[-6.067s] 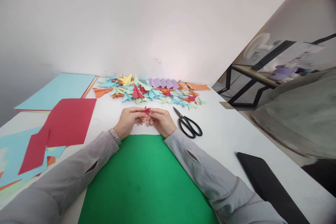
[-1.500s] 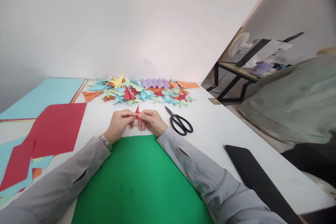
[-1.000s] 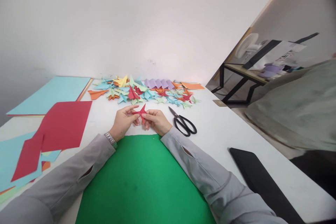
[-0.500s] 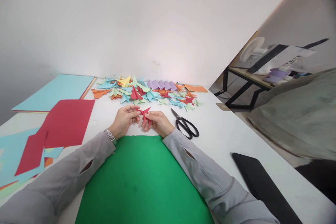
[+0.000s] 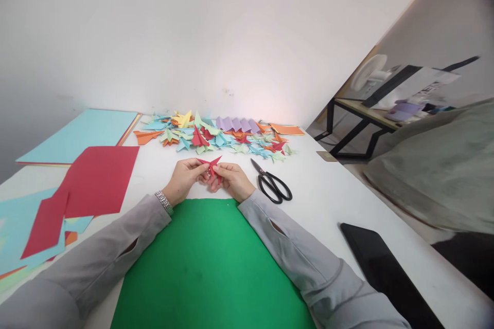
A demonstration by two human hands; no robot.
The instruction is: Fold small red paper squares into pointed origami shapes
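A small red folded paper piece (image 5: 214,162) with pointed tips is held between both hands, just beyond the far edge of the green mat (image 5: 216,262). My left hand (image 5: 184,179) pinches its left side with thumb and fingers. On the other side, my right hand (image 5: 232,180) grips it between thumb and fingertips. Fingers cover part of the paper, so its full shape is hidden. Black-handled scissors (image 5: 272,182) lie to the right of my right hand, blades pointing away.
Folded paper pieces in several colours (image 5: 200,136) are heaped along the wall, with a purple pleated strip (image 5: 237,124) among them. Red sheets (image 5: 101,180) and a light blue stack (image 5: 83,133) lie left. A black tablet-like slab (image 5: 386,267) rests on the right.
My left hand has shifted slightly right and nearer, its fingers now closer to my right hand at the red paper. The right hand stays nearly in place.
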